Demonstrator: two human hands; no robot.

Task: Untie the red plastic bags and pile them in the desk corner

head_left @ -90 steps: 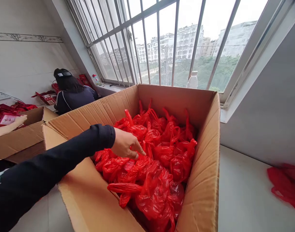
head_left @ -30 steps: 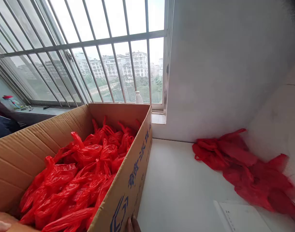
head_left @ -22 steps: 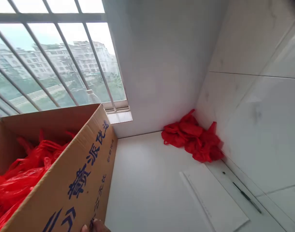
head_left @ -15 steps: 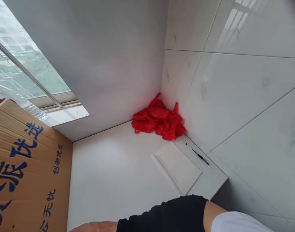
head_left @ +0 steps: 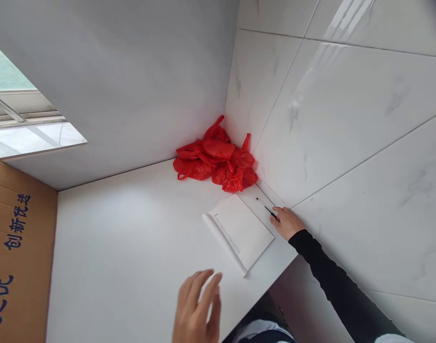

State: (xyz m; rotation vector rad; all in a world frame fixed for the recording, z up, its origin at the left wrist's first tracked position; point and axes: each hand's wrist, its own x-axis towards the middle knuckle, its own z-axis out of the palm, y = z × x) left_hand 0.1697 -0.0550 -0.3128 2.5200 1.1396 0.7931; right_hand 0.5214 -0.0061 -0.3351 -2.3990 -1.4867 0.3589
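Note:
My right hand [head_left: 288, 223] is at the table's right edge by the tiled wall. Its thumb and forefinger close around a slim black pen [head_left: 271, 213], whose thin tip points toward the corner. A small black piece [head_left: 257, 198], perhaps the pen's cap, lies just beyond that tip. To the left of this hand is a white notebook [head_left: 244, 231] with its cover curled back along one side and a line of small print. Lower down, my left hand [head_left: 196, 309] hovers over the table, fingers apart and slightly bent, holding nothing.
Crumpled red plastic bags [head_left: 218, 162] are heaped in the corner of the white table [head_left: 132, 238]. A cardboard box [head_left: 21, 247] with blue lettering stands at the left, below a window [head_left: 28, 109]. Marble-look tiles [head_left: 346, 143] line the right wall.
My right arm, earlier stretched leftward across the bottom, has swung right and its hand is now at the pen. My left hand has come into view. The camera has shifted right.

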